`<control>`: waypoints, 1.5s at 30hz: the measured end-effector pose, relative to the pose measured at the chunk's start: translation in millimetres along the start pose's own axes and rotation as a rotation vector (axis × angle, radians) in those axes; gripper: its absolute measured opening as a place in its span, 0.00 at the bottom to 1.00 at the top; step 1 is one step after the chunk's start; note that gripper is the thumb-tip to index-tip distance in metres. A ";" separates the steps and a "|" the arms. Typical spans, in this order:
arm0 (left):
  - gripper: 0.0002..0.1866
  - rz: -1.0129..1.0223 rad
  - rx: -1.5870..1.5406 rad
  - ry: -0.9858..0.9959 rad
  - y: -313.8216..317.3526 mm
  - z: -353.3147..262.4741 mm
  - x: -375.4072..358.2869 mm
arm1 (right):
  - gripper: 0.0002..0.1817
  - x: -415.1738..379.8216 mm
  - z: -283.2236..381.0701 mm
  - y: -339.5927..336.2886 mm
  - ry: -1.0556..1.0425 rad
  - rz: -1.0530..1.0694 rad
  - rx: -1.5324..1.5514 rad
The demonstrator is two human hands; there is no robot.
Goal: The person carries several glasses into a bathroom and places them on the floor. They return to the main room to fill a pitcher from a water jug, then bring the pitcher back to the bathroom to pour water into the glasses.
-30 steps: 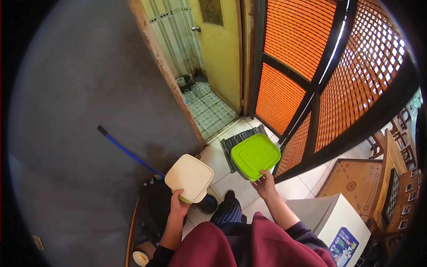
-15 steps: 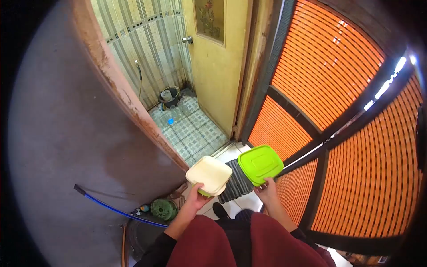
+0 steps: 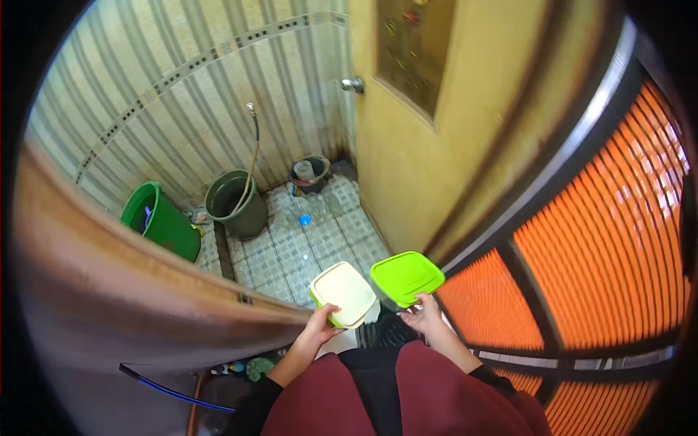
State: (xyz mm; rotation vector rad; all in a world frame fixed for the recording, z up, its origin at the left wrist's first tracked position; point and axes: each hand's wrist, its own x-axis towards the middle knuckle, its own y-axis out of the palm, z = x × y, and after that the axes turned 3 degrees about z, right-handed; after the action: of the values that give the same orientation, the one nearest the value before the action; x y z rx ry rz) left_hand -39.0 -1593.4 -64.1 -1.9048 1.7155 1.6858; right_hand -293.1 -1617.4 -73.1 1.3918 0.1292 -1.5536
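Note:
My left hand [image 3: 322, 324] grips a square food container with a cream lid [image 3: 344, 294]; some green shows at its left side. The thumb lies on top of the lid and the fingers are underneath. In my right hand [image 3: 426, 315] is a second container with a bright green lid [image 3: 407, 278], held at its near edge with the thumb on top. The two containers are side by side in front of my body, slightly apart. Their contents are hidden under the lids.
A yellow door [image 3: 414, 131] stands open onto a tiled bathroom floor [image 3: 280, 254]. Inside are a green bin [image 3: 163, 225], a dark bucket with a hose [image 3: 238, 207] and a small black bucket [image 3: 311, 174]. Orange slatted panels [image 3: 603, 240] are on my right, a wall [image 3: 94, 291] on my left.
I have moved forward to the bathroom doorway, both containers still in my hands. The green bin and the bucket with the hose have come into view.

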 end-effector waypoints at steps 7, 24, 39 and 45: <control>0.29 -0.348 -0.027 0.176 44.8 -88.8 84.5 | 0.17 119.1 103.5 139.6 0.140 0.253 -0.267; 0.33 -0.630 0.512 0.089 -107.5 -216.9 406.7 | 0.15 403.7 127.0 231.3 0.121 -0.038 -0.807; 0.26 -0.770 1.016 -0.216 -164.9 -208.5 684.7 | 0.10 666.3 82.6 188.8 -0.329 -0.425 -1.658; 0.26 -0.619 1.081 -0.279 -200.6 -175.6 765.4 | 0.10 755.8 82.9 145.4 -0.297 -0.432 -1.761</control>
State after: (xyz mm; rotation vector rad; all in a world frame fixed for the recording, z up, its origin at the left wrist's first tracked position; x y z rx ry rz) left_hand 46.5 -2134.2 -661.8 -1.3351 1.2691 0.5377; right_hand -120.7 -2183.6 -571.9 -0.2877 1.2951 -1.1846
